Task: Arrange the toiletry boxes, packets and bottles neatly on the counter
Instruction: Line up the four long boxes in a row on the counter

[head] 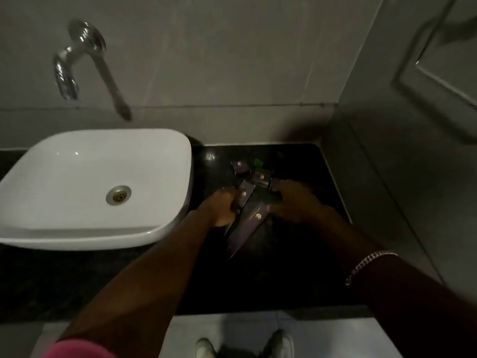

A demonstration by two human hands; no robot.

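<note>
Dark purple toiletry boxes lie on the black counter [296, 275] right of the sink. My left hand [223, 208] grips a long narrow box [244, 193] by its left side. A second long box [247, 224] lies slanted between my hands, and my right hand [294, 200] touches its upper end, fingers curled over something I cannot make out. Behind my hands sit two small square boxes, one at the left [240, 167] and one at the right [261, 177]. A small green item [259, 162] shows at the back.
A white basin [85, 228] stands on the counter at the left, close to my left hand. A chrome wall tap [77, 60] hangs above it. Grey tiled walls close the back and the right side. A bracelet [369, 264] is on my right wrist.
</note>
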